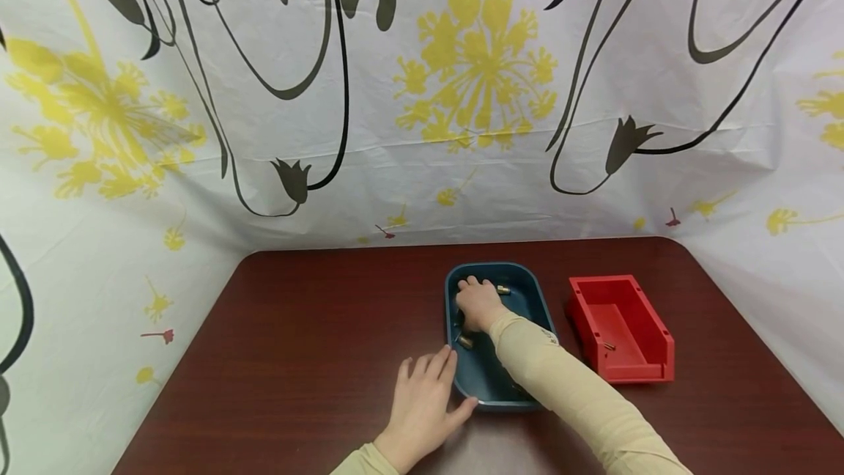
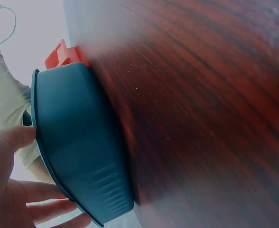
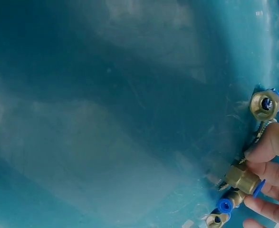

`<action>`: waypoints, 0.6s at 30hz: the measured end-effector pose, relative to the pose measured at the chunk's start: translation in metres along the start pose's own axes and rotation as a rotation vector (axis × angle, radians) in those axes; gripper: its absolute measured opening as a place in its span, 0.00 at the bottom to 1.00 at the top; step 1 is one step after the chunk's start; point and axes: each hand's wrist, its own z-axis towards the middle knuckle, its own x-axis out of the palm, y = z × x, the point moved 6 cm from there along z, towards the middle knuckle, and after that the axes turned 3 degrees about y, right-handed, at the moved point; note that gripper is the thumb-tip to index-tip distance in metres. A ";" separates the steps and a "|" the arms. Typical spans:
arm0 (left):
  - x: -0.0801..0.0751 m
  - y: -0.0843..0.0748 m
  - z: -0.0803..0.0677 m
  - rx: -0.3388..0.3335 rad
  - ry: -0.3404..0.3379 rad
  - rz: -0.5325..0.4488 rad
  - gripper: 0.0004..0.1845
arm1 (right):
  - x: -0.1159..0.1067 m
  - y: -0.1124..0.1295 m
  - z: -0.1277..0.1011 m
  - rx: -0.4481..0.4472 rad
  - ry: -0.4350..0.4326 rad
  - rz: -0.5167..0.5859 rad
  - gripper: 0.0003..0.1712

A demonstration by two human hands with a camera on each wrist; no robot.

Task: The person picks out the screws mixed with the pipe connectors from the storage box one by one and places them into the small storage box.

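The blue-green tray [image 1: 488, 387] stands on the table, with my left hand [image 1: 422, 405] at its near left corner. In the left wrist view, the thumb [image 2: 23, 137] and fairly straight fingers [image 2: 49, 209] touch the tray's rim. My right hand [image 1: 480, 305] reaches down inside the tray. Its thumb and forefinger pinch the end of a small brass-coloured screw [image 3: 243, 160], mostly hidden by them. Just beneath the fingertips is a brass push-in fitting [image 3: 241, 178] with a blue collar. Another fitting [image 3: 263, 105] and a screw [image 3: 261, 129] lie by the thumb.
A red bin [image 1: 626, 372] stands right of the tray, with a few small screws [image 1: 609, 347] in it. More brass fittings [image 3: 217, 219] lie along the tray's edge. The dark wood table [image 1: 330, 328] meets a patterned cloth [image 1: 369, 218] at the back.
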 end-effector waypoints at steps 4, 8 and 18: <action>0.001 0.000 0.000 0.000 -0.003 -0.005 0.35 | -0.005 -0.001 -0.001 -0.004 0.018 -0.014 0.11; 0.001 0.000 0.001 -0.002 -0.003 -0.008 0.35 | -0.014 -0.001 -0.004 -0.030 -0.010 -0.045 0.12; -0.001 0.000 0.000 -0.007 0.001 0.004 0.35 | -0.035 -0.005 -0.013 -0.048 -0.023 -0.062 0.11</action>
